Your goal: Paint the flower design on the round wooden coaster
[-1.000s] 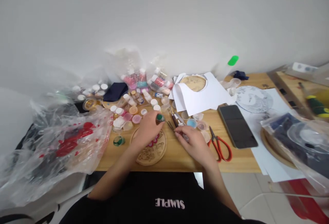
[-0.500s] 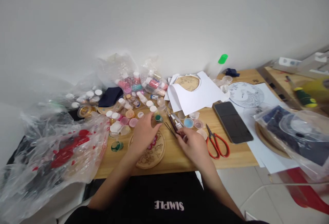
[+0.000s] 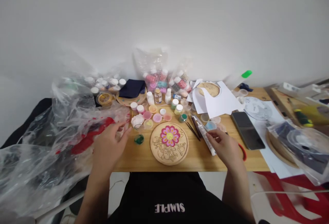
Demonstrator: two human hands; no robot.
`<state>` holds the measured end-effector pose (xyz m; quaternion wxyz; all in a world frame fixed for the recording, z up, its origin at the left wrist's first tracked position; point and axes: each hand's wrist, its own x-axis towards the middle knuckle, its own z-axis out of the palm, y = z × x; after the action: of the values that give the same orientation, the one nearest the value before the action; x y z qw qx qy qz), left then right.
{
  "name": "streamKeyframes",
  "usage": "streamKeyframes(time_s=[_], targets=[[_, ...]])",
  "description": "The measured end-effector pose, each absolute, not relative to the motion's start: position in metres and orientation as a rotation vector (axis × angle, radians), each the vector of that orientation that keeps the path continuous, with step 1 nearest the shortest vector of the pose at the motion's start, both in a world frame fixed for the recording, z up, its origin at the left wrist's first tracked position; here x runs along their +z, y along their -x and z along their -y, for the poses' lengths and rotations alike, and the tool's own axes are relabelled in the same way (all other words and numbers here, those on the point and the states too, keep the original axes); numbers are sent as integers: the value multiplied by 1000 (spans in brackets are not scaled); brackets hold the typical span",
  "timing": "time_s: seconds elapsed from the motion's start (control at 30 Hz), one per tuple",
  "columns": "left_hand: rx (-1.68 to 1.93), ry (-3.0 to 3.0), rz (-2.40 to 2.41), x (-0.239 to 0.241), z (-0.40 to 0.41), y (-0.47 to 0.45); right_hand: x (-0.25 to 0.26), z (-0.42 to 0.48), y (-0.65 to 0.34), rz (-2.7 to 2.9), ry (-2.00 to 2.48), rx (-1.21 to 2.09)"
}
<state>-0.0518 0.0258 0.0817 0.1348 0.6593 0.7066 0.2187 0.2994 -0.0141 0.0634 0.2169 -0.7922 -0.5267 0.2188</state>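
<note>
A round wooden disc (image 3: 169, 143) with a pink and yellow flower filled in lies at the table's front edge. My left hand (image 3: 109, 146) hovers left of it with fingers spread, close to a small green jar (image 3: 139, 139) and the crumpled plastic bag (image 3: 51, 141); it holds nothing. My right hand (image 3: 224, 145) rests right of the disc, fingers curled at the end of a white tube (image 3: 205, 135). Thin dark brushes (image 3: 193, 128) lie beside that tube.
Small pots of coloured powder (image 3: 154, 116) and bottles (image 3: 158, 95) crowd the table behind the disc. White paper sheets (image 3: 218, 102), a black phone (image 3: 247, 125), red-handled scissors (image 3: 241, 150) partly under my right hand, and a bagged tray (image 3: 298, 141) lie to the right.
My left hand let go of the green-capped pot and swung left off the disc, uncovering the flower. My right hand shifted right along the tube. The camera view turned left.
</note>
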Motion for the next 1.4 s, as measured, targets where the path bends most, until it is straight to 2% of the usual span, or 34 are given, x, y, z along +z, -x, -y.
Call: streamKeyframes(time_s=[0.2, 0.33, 0.7, 0.83, 0.9, 1.1, 1.4], targets=[[652, -1813, -1937, 63, -19, 66, 88, -13, -277, 1495, 2179, 460], [658, -1791, -1913, 65, -20, 62, 98, -24, -262, 1620, 2083, 529], [692, -1985, -1937, 69, -35, 58, 79, -13, -279, 1713, 2121, 574], [593, -2188, -1925, 88, -68, 36, 78, -9, -286, 1673, 2123, 595], [413, -2292, -2021, 93, -90, 25, 79, -7, -289, 1680, 2105, 611], [110, -2367, -2070, 86, -139, 8, 77, 1, -298, 1663, 2089, 678], [116, -2367, -2139, 103, -139, 3, 67, 5, -298, 1682, 2063, 750]])
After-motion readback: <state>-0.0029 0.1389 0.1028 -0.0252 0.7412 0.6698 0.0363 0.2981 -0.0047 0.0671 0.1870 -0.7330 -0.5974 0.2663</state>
